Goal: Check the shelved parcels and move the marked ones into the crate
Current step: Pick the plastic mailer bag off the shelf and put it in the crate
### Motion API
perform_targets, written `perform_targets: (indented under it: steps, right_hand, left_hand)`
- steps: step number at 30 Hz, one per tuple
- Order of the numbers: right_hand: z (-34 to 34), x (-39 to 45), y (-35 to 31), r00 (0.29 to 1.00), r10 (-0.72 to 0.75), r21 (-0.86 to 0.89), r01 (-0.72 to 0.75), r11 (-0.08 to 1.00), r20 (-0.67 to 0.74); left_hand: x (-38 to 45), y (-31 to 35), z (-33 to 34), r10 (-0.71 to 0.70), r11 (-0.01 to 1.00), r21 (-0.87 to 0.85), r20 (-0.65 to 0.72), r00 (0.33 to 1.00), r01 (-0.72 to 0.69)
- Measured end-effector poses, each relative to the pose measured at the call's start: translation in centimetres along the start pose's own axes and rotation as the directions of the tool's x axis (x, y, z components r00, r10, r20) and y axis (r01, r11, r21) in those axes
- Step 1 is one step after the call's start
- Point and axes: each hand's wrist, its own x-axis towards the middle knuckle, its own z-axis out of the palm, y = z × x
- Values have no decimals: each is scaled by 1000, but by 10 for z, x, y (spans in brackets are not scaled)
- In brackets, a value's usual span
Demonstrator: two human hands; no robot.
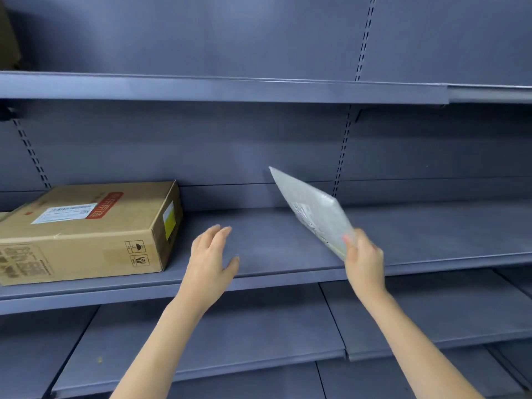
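Note:
A flat grey mailer parcel (312, 210) with a white label is held tilted above the middle shelf (270, 249), its far corner pointing up and left. My right hand (364, 259) grips its near lower corner. My left hand (211, 262) hovers over the shelf to the left of the mailer, fingers spread, holding nothing. A brown cardboard box (95, 231) with a white shipping label and red tape lies on the same shelf at the left, apart from both hands. No crate is in view.
Grey metal shelving fills the view: an upper shelf (230, 89) above and lower shelves (218, 335) below. A slotted upright (342, 156) runs down the back panel behind the mailer. A dark brown object (7, 38) sits at the top left edge.

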Motion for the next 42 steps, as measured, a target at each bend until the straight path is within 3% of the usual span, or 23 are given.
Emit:
perform_targets:
  steps: [3, 7, 9, 10, 12, 13, 17, 25, 28, 30, 32, 34, 36, 38, 40, 42]
  right_hand:
    - [-27, 18, -7, 987, 157, 239, -145, 960, -30]
    - [-56, 30, -9, 940, 321, 542, -330, 773, 115]
    - [-65, 28, -8, 908, 348, 625, -415, 662, 233]
    - [-68, 26, -7, 890, 354, 659, -452, 601, 287]
    - [-73, 21, -6, 868, 346, 711, -492, 502, 357]
    - [-75, 19, -4, 863, 342, 725, -500, 474, 372]
    - [-78, 12, 0, 851, 355, 719, -519, 462, 387]
    - [-67, 0, 9, 852, 410, 694, -510, 508, 326]
    - [-66, 2, 12, 885, 425, 602, -447, 661, 191]
    - [-71, 4, 11, 934, 342, 492, -349, 798, 108]
    - [-74, 7, 5, 977, 181, 354, -210, 911, 115]
    - [-73, 8, -7, 977, 47, 238, -97, 966, 209]
    - [-66, 9, -19, 927, 9, 263, -116, 958, 376]
    - [-55, 6, -28, 822, -12, 417, -276, 866, 569]
    - [-42, -5, -34, 767, -7, 487, -400, 777, 641]
    - [-30, -17, -37, 808, 53, 541, -439, 717, 586]
  left_hand:
    - [3, 8, -6, -1, 1000, -2, -149, 989, 1]
    - [12, 14, -13, -20, 1000, -10, -231, 973, 18]
    - [16, 11, -15, -54, 995, -93, -206, 977, 35]
    - [17, 9, -17, -105, 974, -216, -158, 982, 69]
    - [18, 8, -23, -231, 837, -511, -2, 973, 198]
    - [17, 8, -26, -261, 777, -577, 67, 963, 251]
    - [15, 1, -26, -209, 808, -530, 148, 967, 256]
    - [7, 0, -19, -150, 779, -622, -70, 986, 74]
    - [4, 0, -28, -110, 809, -586, -92, 990, 36]
    - [5, 1, -40, -70, 839, -544, -54, 996, 29]
    - [9, 4, -55, -2, 897, -441, -7, 1000, -2]
    - [13, 10, -72, 97, 953, -291, 40, 994, -82]
    - [19, 19, -87, 158, 975, -171, 92, 983, -141]
    - [24, 29, -94, 178, 983, -67, 89, 980, -173]
    - [27, 37, -96, 221, 972, 90, -45, 974, -216]
    - [29, 39, -96, 313, 938, 227, -226, 923, -262]
